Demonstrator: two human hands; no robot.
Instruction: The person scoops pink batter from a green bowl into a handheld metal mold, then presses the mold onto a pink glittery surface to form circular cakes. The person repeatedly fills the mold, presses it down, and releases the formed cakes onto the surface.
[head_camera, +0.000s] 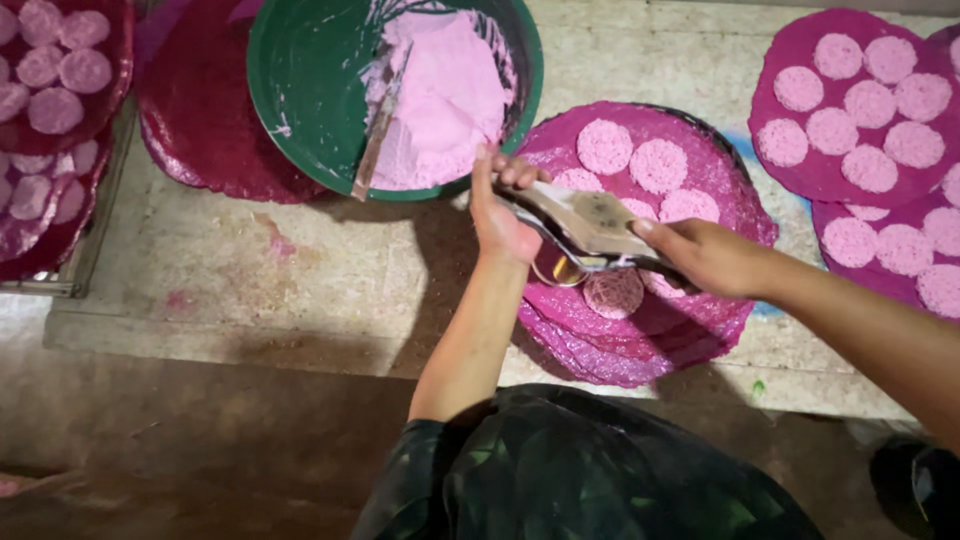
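Observation:
Both my hands hold a metal hand press (585, 232) over a stack of round magenta trays (725, 175). My left hand (497, 215) grips its near end, beside the green bowl. My right hand (705, 257) grips the long handles on the right. Under the press's round cup lies a pink rice cake (613, 293) on the top tray, with several more cakes (632, 160) beyond it. The green bowl (300, 80) holds pink rice mash (445, 95) and a flat scraper (378, 125).
Magenta trays filled with pink cakes lie at the right (850, 105) and at the far left on a wire rack (55, 90). An empty dark red tray (205, 120) sits under the bowl's left side. All rest on a stained mat (300, 270).

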